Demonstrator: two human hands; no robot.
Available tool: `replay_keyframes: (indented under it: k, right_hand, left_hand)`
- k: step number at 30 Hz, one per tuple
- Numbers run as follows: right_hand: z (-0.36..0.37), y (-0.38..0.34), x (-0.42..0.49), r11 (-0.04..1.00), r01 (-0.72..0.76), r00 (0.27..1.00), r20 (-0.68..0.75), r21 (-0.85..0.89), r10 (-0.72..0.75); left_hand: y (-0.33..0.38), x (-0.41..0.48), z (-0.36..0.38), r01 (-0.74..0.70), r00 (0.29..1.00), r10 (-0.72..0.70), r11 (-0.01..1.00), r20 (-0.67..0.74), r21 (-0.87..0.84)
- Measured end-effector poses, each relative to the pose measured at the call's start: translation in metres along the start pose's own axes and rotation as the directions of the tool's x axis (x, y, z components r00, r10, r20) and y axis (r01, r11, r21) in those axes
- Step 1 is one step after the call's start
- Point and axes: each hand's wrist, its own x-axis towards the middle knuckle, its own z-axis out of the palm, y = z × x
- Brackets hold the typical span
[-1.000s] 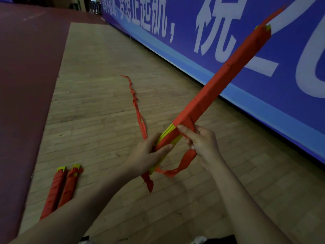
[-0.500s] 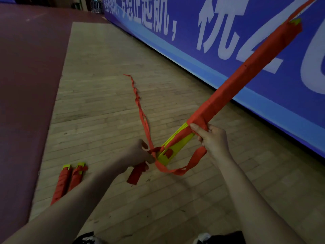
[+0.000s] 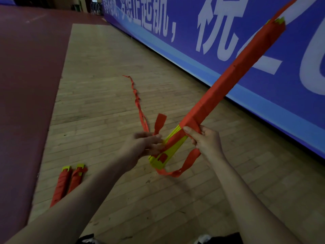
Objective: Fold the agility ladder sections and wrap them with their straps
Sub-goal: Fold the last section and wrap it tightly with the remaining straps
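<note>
While the two hands work close together above the wooden floor (image 3: 109,95), the right hand (image 3: 205,140) clamps round the ladder bundle (image 3: 228,80) just where its red wrapping ends, thumb laid on top. The left hand (image 3: 146,145) is at the bare yellow end. It is blurred, with a flap of strap (image 3: 186,162) standing up from its fingers, so I cannot tell whether it pinches the strap or only touches it.

Below the hands the strap hangs in a slack loop from the right hand round under the yellow tips. Its thin tail trails away across the floor, twisted.

Judging by this, the wrap is nearly done: most of the length is bound in flat red turns, and only the near end shows stacked yellow rungs. That end and the loose tail are left to wind and secure.

Two finished bundles (image 3: 68,182) lie side by side on the floor at left, beside a dark red mat (image 3: 26,85). The held bundle slants up and away to the right, its far tip against the blue banner (image 3: 175,18).
</note>
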Motion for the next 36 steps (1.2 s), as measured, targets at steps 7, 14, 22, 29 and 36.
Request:
replay_keyframes:
  k: [7, 14, 22, 29, 36]
  right_hand:
    - [0.008, -0.013, -0.012, 0.996, -0.016, 0.993, 0.118, 0.090, 0.006]
    - [0.009, -0.017, -0.016, 0.997, 0.009, 0.994, 0.107, 0.071, -0.016]
    - [0.008, -0.025, -0.018, 0.994, 0.006, 0.988, 0.153, 0.113, -0.024]
    - [-0.014, -0.035, -0.017, 0.985, -0.172, 0.880, 0.451, 0.007, 0.151]
    - [-0.022, -0.034, -0.019, 0.990, -0.144, 0.888, 0.441, -0.006, 0.132]
  left_hand:
    - [-0.009, 0.006, 0.003, -0.174, 0.958, 0.246, 0.906, -0.145, 0.386]
    - [-0.016, 0.002, 0.006, -0.191, 0.982, 0.160, 0.850, 0.105, 0.491]
    - [-0.022, -0.002, 0.015, -0.410, 0.865, 0.497, 0.624, 0.068, 0.665]
    - [-0.011, -0.006, 0.012, -0.380, 0.903, 0.426, 0.732, 0.055, 0.566]
    - [-0.002, -0.019, 0.014, -0.213, 0.962, 0.167, 0.954, 0.218, 0.209]
